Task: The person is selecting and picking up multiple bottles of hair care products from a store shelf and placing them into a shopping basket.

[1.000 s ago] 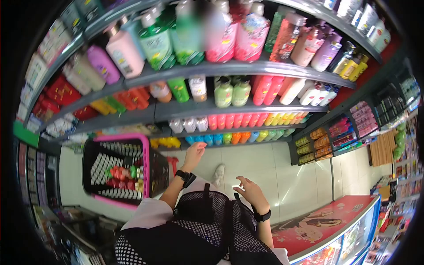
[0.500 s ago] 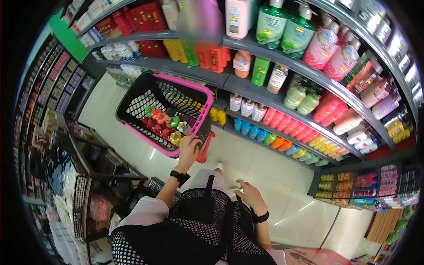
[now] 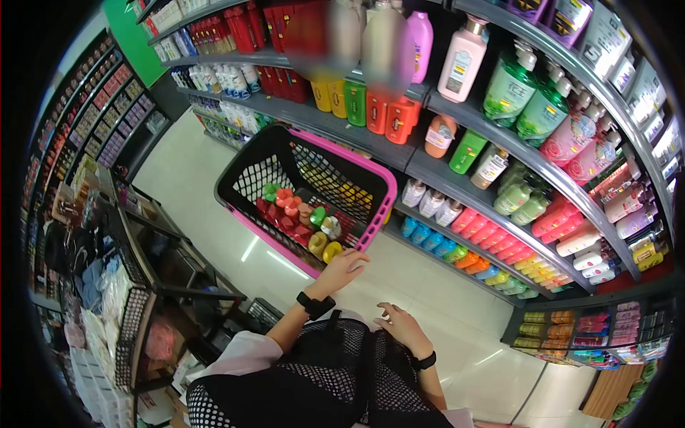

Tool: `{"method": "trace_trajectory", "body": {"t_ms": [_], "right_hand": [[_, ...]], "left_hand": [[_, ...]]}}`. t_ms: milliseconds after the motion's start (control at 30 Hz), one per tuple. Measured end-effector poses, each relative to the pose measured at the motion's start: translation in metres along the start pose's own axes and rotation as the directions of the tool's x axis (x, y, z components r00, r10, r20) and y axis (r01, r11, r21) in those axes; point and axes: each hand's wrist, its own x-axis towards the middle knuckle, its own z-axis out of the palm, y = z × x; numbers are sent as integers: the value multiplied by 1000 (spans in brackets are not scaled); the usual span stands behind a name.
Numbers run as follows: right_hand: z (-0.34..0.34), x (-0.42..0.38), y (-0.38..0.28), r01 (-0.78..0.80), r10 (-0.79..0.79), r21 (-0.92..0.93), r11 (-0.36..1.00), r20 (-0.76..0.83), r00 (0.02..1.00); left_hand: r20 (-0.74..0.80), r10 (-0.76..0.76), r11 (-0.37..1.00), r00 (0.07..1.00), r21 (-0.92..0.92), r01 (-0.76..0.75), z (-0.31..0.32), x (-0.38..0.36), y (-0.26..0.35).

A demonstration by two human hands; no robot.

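The shelves, filled with bottles, stood along the far side. The basket was on the floor, close before them. The left hand was at the basket's near corner, loosely open; I could not tell whether it touched. The right hand hung apart, half bent, holding nothing. Coloured goods lay inside the basket. The step seemed a reach to its rim; gripping there would have required curling the fingers around.
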Motion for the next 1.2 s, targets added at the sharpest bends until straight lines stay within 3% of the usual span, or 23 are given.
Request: {"method": "trace_trajectory", "body": {"t_ms": [33, 67, 167, 333, 367, 467, 500, 567, 633, 700, 767, 800, 833, 900, 933, 967, 1033, 1100, 1133, 1167, 1200], "right_hand": [[2, 15, -15, 16, -15, 16, 1000, -36, 999], [2, 28, -29, 32, -30, 31, 999, -71, 997], [-1, 58, -52, 26, -37, -85, 996, -124, 992], [22, 109, -68, -90, 29, -217, 972, -269, 963], [27, 114, -67, -141, 73, -233, 962, -278, 958], [32, 125, -72, -274, 174, -250, 929, -359, 917], [31, 126, -73, -284, 184, -245, 927, -365, 913], [26, 127, -73, -430, 374, -230, 873, -252, 893], [30, 132, -70, -493, 441, -189, 849, -259, 859], [33, 137, -66, -551, 503, -148, 821, -268, 822], [32, 139, -62, -582, 565, 12, 813, -259, 783], [32, 140, -61, -601, 585, 28, 799, -272, 765], [33, 142, -59, -601, 602, 92, 794, -257, 756], [41, 147, -46, -606, 627, 163, 779, -250, 738], [51, 150, -32, -543, 616, 306, 782, -242, 750], [59, 150, -25, -467, 602, 441, 766, -239, 762], [59, 150, -29, -486, 632, 441, 755, -290, 719], [60, 152, -31, -506, 656, 437, 744, -331, 678], [61, 152, -31, -515, 657, 422, 746, -344, 670], [62, 152, -30, -524, 659, 408, 748, -357, 662], [57, 153, -37, -537, 671, 415, 734, -327, 665]], "left_hand": [[93, -100, 985, 991, -134, 112, -18, 4, -4], [64, -11, 981, 998, -194, 24, -32, 8, -15], [35, 27, 999, 999, -41, -26, -77, 23, -31], [202, -72, 997, 977, 53, 62, -144, 79, -101], [200, -1, 999, 980, -36, 9, -143, 89, -124], [251, 8, 996, 968, -85, 14, -145, 118, -146], [339, -19, 1000, 941, -8, 23, -143, 125, -157], [432, -46, 998, 901, 66, 19, -134, 140, -178], [651, -61, 976, 757, 199, -92, -113, 160, -205], [713, 23, 973, 701, 144, -178, -90, 178, -232], [699, -105, 936, 707, 309, -167, -67, 189, -241], [721, -249, 918, 647, 389, -81, -49, 195, -260], [747, -241, 898, 619, 414, -149, -53, 196, -245], [676, -396, 887, 622, 457, 68, -39, 199, -247], [632, -221, 907, 743, 412, -81, -16, 193, -299], [672, -538, 841, 509, 465, 275, -25, 195, -276], [784, -290, 956, 549, 270, 119, 34, 196, -376], [668, -189, 941, 720, 334, -62, 21, 184, -337], [532, -289, 915, 796, 399, 66, 26, 177, -339], [438, -242, 918, 866, 391, 58, 30, 173, -342], [484, -268, 916, 833, 396, 65, 38, 174, -369]]}}
